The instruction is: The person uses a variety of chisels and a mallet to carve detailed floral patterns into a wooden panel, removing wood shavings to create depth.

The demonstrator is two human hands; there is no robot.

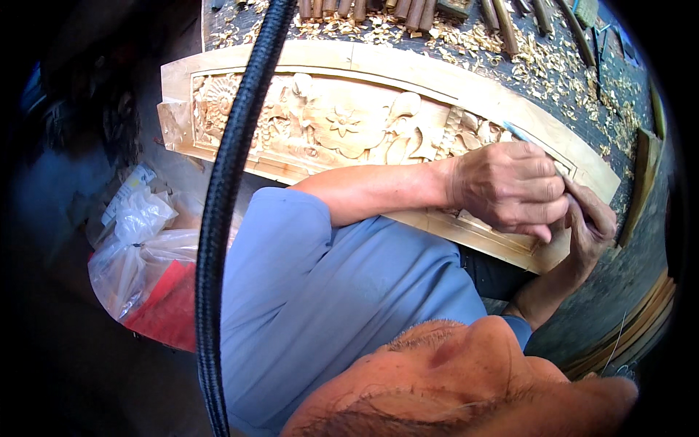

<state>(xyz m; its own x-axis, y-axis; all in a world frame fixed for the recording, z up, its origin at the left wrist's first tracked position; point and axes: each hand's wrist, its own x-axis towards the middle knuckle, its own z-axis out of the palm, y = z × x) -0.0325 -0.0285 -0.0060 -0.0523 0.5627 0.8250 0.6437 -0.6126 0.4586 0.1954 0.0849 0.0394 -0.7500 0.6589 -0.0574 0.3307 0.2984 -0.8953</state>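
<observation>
A black braided cable [237, 160] hung closest, in front of a person in a blue shirt [364, 269]. To the person's left sat a clear plastic bag [135, 251], tied at its neck. The left hand [513, 188] was closed around a slim tool [515, 131], its pale tip showing past the knuckles. The right hand [593, 215] curled against the left; I couldn't tell whether it gripped the tool too. Under both lay the board [349, 124], carved with flowers and scrolls, along the near edge of the bench [619, 58], one end jutting past the bench's left edge. Shavings [546, 73] littered the surface beyond, and wooden handles [504, 28] lined the far edge.
</observation>
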